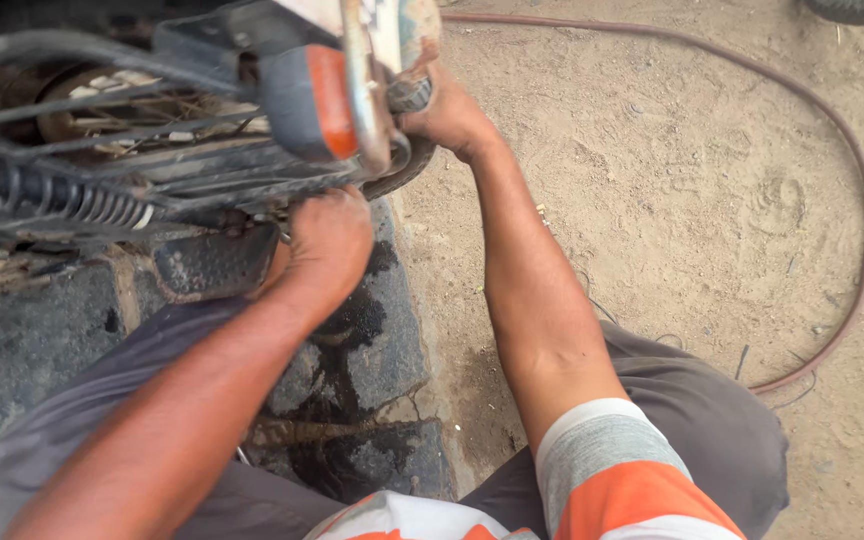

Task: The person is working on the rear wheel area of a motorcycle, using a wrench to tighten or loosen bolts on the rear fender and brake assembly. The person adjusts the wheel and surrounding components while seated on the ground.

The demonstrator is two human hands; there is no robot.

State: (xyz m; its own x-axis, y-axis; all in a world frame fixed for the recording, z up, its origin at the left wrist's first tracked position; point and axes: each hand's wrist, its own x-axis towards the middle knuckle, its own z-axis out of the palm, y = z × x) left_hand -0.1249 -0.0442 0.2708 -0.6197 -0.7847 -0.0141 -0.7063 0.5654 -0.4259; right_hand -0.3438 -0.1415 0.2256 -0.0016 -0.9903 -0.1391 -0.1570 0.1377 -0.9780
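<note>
Head view, left hands: the left hand is curled into a fist under the rear of the motorcycle, pressed against the dark frame just beside the footrest; what the fingers close on is hidden by the hand itself, so I cannot tell what it holds.
Head view, right hands: the right hand reaches further up and wraps around a ribbed metal part at the tail end of the motorcycle, fingers closed tight on it.
Motorcycle: it fills the upper left of the view, seen from behind and above, with an orange tail lamp next to a worn chrome bar.
Suspension: a black coiled shock spring runs along the left side, below the spoked rear wheel.
Tyre: a sliver of the rear tyre shows between the two hands.
Ground under bike: dark, oil-stained stone slabs lie beneath the left hand and the footrest.
Ground to the right: sandy dirt with prints in it.
Hose: a reddish-brown hose curves in a wide arc across the dirt, well apart from both hands.
Person: crouched, grey trousers at both knees, a sleeve of grey, white and orange on the right arm.
</note>
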